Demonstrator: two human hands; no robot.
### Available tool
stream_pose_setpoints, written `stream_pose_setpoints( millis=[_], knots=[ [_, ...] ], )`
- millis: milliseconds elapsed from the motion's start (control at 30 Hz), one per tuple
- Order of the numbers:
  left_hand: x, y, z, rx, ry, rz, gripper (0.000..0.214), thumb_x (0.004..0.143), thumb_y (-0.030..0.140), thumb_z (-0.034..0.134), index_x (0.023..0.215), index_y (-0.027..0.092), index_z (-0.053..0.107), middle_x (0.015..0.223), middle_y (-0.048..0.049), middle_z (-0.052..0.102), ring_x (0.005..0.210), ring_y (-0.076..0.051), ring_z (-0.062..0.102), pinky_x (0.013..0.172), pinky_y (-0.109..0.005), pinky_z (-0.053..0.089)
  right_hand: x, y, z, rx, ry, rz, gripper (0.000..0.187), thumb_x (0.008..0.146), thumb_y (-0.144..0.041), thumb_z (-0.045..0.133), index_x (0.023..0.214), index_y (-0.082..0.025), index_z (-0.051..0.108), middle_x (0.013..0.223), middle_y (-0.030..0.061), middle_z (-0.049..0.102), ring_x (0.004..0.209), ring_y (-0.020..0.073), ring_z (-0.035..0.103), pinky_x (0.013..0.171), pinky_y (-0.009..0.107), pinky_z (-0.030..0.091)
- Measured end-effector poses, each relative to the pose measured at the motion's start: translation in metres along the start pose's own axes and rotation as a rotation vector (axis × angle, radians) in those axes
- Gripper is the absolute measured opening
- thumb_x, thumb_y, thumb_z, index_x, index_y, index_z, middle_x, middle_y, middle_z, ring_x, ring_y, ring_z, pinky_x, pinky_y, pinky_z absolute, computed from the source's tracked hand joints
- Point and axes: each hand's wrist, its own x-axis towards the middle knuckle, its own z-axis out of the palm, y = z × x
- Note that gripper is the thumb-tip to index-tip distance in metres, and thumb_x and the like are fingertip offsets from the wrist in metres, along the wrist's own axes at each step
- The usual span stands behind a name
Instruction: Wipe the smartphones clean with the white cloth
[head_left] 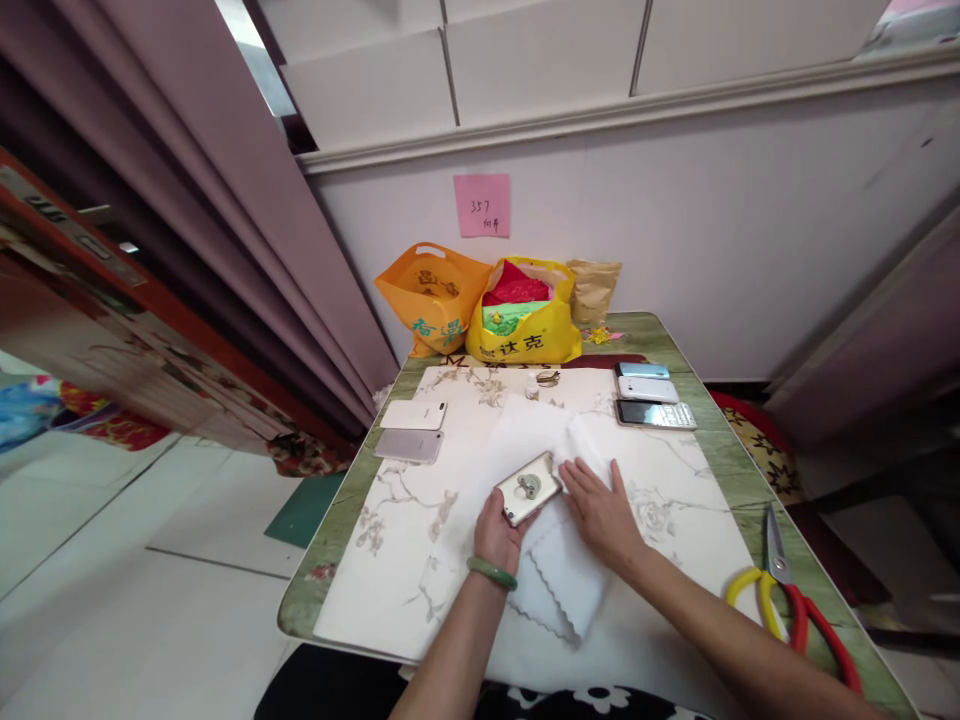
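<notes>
My left hand [497, 532], with a green bangle on the wrist, is closed round the lower end of a gold phone [529, 488] that lies back up and has a ring holder on it. The phone rests on a white cloth [559, 575] with scalloped edges, spread on a pale flowered mat [390, 560]. My right hand [602, 508] lies flat and open on the cloth, just right of the phone.
Two phones [411, 430] lie at the mat's left; three more [651, 395] at its right. Red and yellow scissors [787, 590] sit near the green table's right edge [739, 480]. Orange [431, 290] and yellow [525, 325] bags stand against the wall.
</notes>
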Motion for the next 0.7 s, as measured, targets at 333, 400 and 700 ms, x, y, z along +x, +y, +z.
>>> stream_pose_setpoints(
  millis=[333, 400, 700],
  knots=[
    [-0.008, 0.005, 0.004, 0.028, 0.008, -0.093, 0.044, 0.09, 0.045, 0.051, 0.102, 0.007, 0.067, 0.095, -0.0164, 0.073, 0.095, -0.025, 0.069, 0.079, -0.033, 0.058, -0.002, -0.047, -0.002, 0.172, -0.157, -0.376, 0.046, 0.097, -0.03, 0.043, 0.143, -0.033, 0.038, 0.142, -0.0021, 0.049, 0.136, 0.0197, 0.037, 0.114, 0.047, 0.022],
    [-0.011, 0.007, 0.004, 0.031, 0.014, -0.113, 0.051, 0.089, 0.052, 0.049, 0.102, 0.007, 0.067, 0.095, -0.017, 0.072, 0.096, -0.026, 0.069, 0.079, -0.034, 0.058, -0.003, -0.049, 0.001, 0.154, -0.173, -0.369, 0.049, 0.097, -0.031, 0.044, 0.145, -0.032, 0.035, 0.145, -0.0021, 0.045, 0.137, 0.0202, 0.036, 0.113, 0.045, 0.024],
    [-0.009, 0.007, 0.001, 0.005, -0.156, -0.029, 0.041, 0.083, 0.038, 0.063, 0.115, 0.013, 0.061, 0.122, -0.0156, 0.064, 0.108, -0.028, 0.063, 0.091, -0.042, 0.053, -0.004, 0.006, -0.004, 0.02, -0.089, -0.069, 0.047, 0.098, -0.033, 0.039, 0.145, -0.032, 0.036, 0.146, 0.0029, 0.044, 0.135, 0.0255, 0.039, 0.113, 0.057, 0.012]
  ],
)
